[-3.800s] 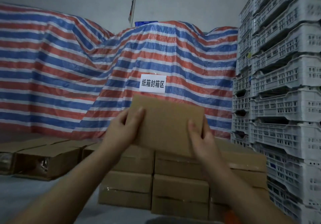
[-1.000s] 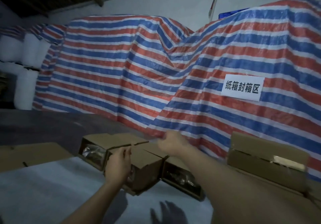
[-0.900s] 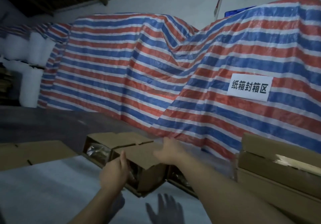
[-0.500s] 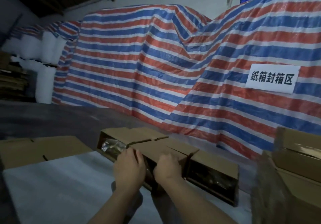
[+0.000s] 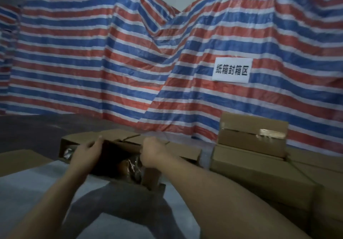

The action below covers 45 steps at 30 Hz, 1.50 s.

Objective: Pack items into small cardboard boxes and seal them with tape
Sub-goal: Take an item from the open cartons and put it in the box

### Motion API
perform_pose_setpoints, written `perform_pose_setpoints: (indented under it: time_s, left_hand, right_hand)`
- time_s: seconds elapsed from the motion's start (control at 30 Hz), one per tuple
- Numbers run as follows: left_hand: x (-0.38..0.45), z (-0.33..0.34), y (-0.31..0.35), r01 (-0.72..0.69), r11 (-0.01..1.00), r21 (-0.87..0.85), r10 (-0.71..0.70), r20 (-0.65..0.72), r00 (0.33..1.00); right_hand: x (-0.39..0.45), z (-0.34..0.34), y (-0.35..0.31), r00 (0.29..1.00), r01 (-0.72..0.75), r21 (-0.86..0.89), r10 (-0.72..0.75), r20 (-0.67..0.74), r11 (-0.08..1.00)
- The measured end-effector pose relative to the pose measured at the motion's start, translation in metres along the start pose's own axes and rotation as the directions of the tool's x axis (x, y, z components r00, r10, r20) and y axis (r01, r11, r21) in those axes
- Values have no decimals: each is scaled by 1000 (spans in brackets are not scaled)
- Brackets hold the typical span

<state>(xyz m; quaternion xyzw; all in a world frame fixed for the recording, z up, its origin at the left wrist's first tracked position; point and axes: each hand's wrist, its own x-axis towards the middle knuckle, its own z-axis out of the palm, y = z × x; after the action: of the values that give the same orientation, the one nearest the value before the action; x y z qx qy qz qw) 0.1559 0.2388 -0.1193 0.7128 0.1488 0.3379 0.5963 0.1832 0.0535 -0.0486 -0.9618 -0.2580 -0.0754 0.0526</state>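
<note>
Now | left hand (image 5: 87, 153) grips cardboard box (image 5: 118, 157) | right hand (image 5: 153, 150) grips too

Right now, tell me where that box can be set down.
Free: the pale sheet near the left hand, in front of the flat cardboard. Farther back, dark floor below the striped tarp. Crowded: sealed boxes stack beside the right hand; open boxes fill the middle.

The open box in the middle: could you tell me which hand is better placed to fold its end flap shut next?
Probably the right hand: it grips the open box beside the hanging flap. The left hand holds the opposite edge, farther from that flap, and could steady the box.
</note>
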Motion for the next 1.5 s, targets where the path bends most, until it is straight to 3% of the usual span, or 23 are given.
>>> perform_pose_setpoints:
  time_s: [0.1,0.2,0.33,0.43,0.53,0.63,0.87,1.03,1.27,1.43,1.5]
  left_hand:
    - [-20,-23,29,-99,995,26,88,283,955]
    - [-43,-50,58,-170,985,-18,159,455,876]
    - [-85,-78,103,-3,967,-255,189,708,681]
    - [-136,-75,130,9,937,-350,267,732,626]
    - [-200,-46,149,26,905,-425,287,655,699]
    - [-264,-3,160,123,879,-460,191,577,794]
    - [-359,83,156,384,826,-412,10,692,721]
    - [-385,113,148,418,835,-358,-44,714,699]
    - [-383,123,152,419,821,-388,-65,666,743]
    - [-384,128,149,419,825,-379,-57,682,729]
    - [-383,127,148,416,825,-383,-43,692,721]
  right_hand:
    - [-29,-35,10,999,-26,163,30,-25,986]
    - [-68,-68,17,999,-33,286,32,6,958]
    - [-129,-105,26,979,-173,488,97,177,856]
    - [-180,-125,40,955,-276,554,157,252,786]
    - [-232,-141,66,937,-341,583,216,274,737]
    - [-285,-151,105,903,-410,545,241,355,732]
    - [-375,-133,194,833,-533,468,339,438,705]
    - [-398,-106,227,857,-513,506,374,356,694]
    - [-419,-84,237,877,-409,724,458,144,555]
    - [-434,-57,225,851,-245,945,515,102,218]
    - [-437,-50,219,838,-191,970,540,80,152]
